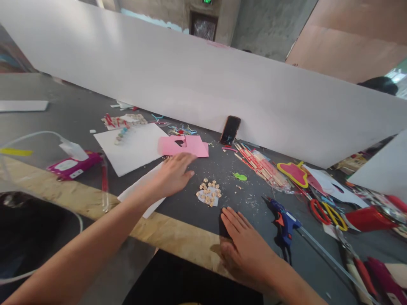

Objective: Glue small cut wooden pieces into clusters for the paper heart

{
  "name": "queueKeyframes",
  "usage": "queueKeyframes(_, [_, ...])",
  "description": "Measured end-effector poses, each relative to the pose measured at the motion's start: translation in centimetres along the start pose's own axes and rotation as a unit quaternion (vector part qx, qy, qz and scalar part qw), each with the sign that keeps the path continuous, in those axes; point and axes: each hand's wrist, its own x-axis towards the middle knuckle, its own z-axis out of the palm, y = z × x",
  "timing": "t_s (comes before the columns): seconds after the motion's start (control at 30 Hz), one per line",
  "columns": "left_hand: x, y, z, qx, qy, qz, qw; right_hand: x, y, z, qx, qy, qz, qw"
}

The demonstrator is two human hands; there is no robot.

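Observation:
My left hand point(176, 173) reaches over the dark table just in front of a pink sheet of paper point(195, 147) with a dark heart-shaped cutout. Its fingers are stretched out, the thumb stands apart, and I see nothing held. Near the table's front edge, my right hand point(242, 235) lies palm down with fingers extended and nothing in them. Between the two hands, small beige flower-shaped pieces point(210, 192) sit on and around a small pale paper piece. A white strip point(154, 209) lies partly hidden beneath my left forearm.
A blue glue gun point(286, 222) lies right, near scissors point(327, 214) and a red can point(370, 218). Behind are bundled sticks point(262, 167) and a phone point(230, 130) leaning on the white partition point(206, 84). Left are a white board point(133, 148) and a magenta power strip point(74, 165).

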Motion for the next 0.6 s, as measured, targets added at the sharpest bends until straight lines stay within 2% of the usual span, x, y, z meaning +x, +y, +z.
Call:
queueKeyframes(0.13, [-1.7, 0.3, 2.2, -0.001, -0.075, 0.058, 0.996, 1.6, 1.4, -0.3, -0.015, 0.032, 0.061, 0.997])
queueKeyframes(0.2, [-3.2, 0.3, 3.1, 0.007, -0.101, 0.081, 0.992, 2.0, 1.7, -0.6, -0.019, 0.041, 0.070, 0.997])
queueKeyframes(0.4, [-5.8, 0.1, 3.9, 0.025, -0.111, 0.105, 0.988, 1.4, -1.2, -0.6, 0.006, -0.013, -0.032, 0.999])
queueKeyframes(0.47, [-6.2, -0.1, 3.9, 0.028, -0.111, 0.099, 0.988, 2.1, -0.4, -0.6, 0.008, -0.014, -0.023, 1.000])
queueKeyframes(0.6, [-6.5, -0.5, 4.1, 0.051, -0.147, 0.104, 0.982, 4.3, 3.1, -0.8, 0.001, 0.009, 0.026, 1.000])
